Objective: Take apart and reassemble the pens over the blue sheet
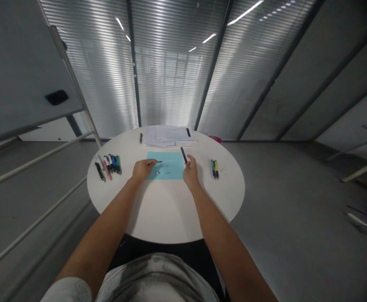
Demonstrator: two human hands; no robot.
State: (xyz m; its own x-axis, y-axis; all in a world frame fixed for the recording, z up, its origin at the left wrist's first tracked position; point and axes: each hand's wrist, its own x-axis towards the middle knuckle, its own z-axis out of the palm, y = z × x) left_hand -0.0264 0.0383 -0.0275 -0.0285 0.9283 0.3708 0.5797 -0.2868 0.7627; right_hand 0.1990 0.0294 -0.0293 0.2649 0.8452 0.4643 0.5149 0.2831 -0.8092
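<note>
My left hand (142,169) is closed in a pinch at the left edge of a light blue sheet (171,159), with a thin dark pen part (159,162) sticking out to the right from the fingertips. At the sheet's right edge, my right hand (190,171) grips a dark pen barrel (183,154), its far end tilted up and to the left. Two small parts lie on the sheet between the hands: a shiny one (158,173) and a thinner one (167,173), both too small to make out.
The round white table (164,214) carries several pens (112,163) at left and two pens, green and yellow (214,169), at right. Tiny bits lie beside those two. Printed papers (167,135) and a dark pen (141,138) lie at the back. A whiteboard frame (89,121) stands left.
</note>
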